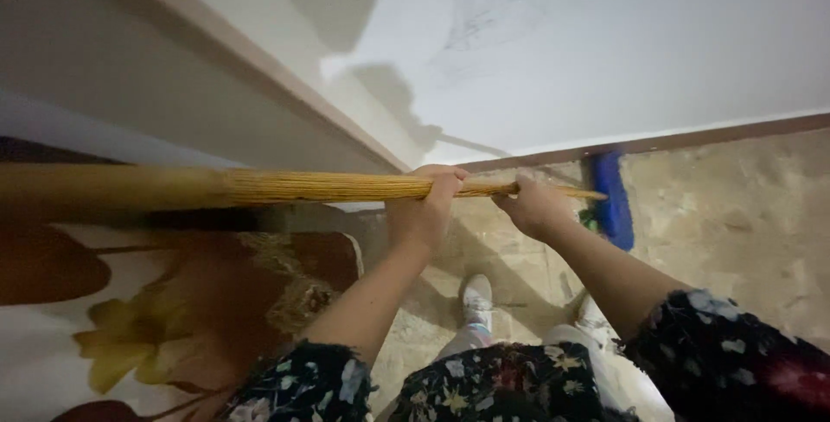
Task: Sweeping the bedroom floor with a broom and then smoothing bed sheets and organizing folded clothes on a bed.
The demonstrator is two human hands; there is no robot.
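From the head camera I am looking down past my own arms at a bundle of thin straw-coloured sticks, a broom [346, 187], held level across the middle of the view. My left hand [425, 206] is wrapped over the top of the bundle, its fingers [445, 182] curled closed around the sticks, knuckles toward the camera. My right hand [532, 206] sits just beside it, further along toward the thin end, and its fingers are closed on the sticks as well, with the tips of the bundle poking out past them. To the left of my hands the bundle thickens into a smooth, blurred yellow-brown length that runs out of the frame's left edge; I think this is the bound part of the same broom, but it is too close and soft to be sure. Both sleeves [735, 344] are dark with a small flower print. Below the hands I see a bare, patchy concrete floor [743, 223] and one light shoe [475, 297] on it. A blue object [612, 201] lies on the floor near the foot of the white wall [605, 50], just beyond the stick tips. At lower left is a cloth with large brown and yellow flowers [130, 318].
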